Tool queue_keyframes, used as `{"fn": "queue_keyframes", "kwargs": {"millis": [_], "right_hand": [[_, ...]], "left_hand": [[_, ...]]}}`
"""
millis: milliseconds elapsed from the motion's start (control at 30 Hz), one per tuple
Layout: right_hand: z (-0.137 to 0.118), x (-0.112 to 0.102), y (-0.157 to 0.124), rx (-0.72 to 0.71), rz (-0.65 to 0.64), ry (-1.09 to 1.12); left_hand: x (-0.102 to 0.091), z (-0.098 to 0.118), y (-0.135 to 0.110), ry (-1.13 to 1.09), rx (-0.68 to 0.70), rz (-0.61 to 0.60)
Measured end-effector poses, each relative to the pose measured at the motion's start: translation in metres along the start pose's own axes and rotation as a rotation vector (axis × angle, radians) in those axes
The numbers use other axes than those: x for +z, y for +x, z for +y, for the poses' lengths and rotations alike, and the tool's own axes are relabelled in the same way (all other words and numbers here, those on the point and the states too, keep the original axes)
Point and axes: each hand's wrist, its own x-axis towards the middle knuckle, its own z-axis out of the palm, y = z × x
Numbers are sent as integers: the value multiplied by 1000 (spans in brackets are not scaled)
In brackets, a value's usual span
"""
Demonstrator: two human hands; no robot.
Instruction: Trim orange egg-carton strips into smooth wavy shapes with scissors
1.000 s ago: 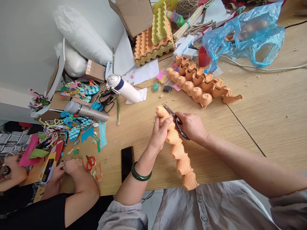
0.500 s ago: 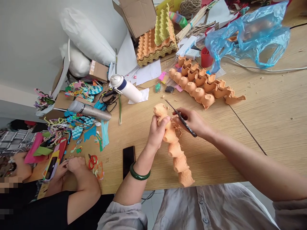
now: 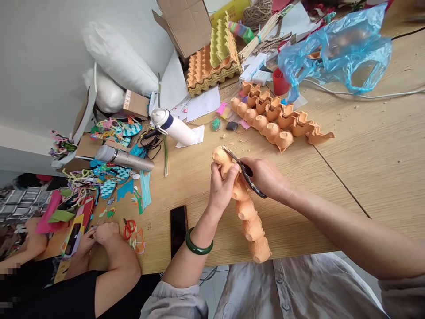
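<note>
My left hand [image 3: 223, 185] grips an orange strip of egg carton [image 3: 251, 227] near its far end, thumb on top. A row of rounded cups makes up the strip, which reaches back toward the table's front edge. In my right hand [image 3: 262, 177] is a pair of scissors [image 3: 249, 180] with black handles. Their blades lie against the strip's upper cups, just past my left thumb. Part of the blades and the strip's right edge are hidden by my fingers. More cut egg-carton strips [image 3: 272, 117] rest on the table beyond my right hand.
A black phone [image 3: 178, 230] lies left of my left forearm. Farther off are a white bottle [image 3: 179, 129], a grey flask [image 3: 128, 159], stacked egg trays [image 3: 215, 66] and a blue plastic bag [image 3: 335, 57]. At the left, another person's hands [image 3: 99, 235] rest near red-handled scissors [image 3: 129, 229].
My right hand has brought the scissors left onto the strip; before, their blades were apart from it, pointing past its far end. My left hand keeps its grip.
</note>
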Motion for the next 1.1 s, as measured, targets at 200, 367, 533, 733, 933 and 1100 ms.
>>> {"fn": "queue_keyframes", "kwargs": {"millis": [200,367,533,733,933,1100], "right_hand": [[-3,-2,-4,20,-28,-32],[-6,-2,-5,65,-33,-71],[-6,-3,-2,110,-17,-54],[-4,-5,-2,115,39,124],[10,1,7,67,-102,303],[14,0,17,65,13,468]], "left_hand": [[-3,-3,-1,-22,-12,-46],[-3,-1,-1,-79,-69,-49],[-2,8,-1,-219,-192,-82],[-4,14,1,-290,-224,-81],[-6,12,4,-370,-252,-21],[-7,4,9,-513,-268,22]]}}
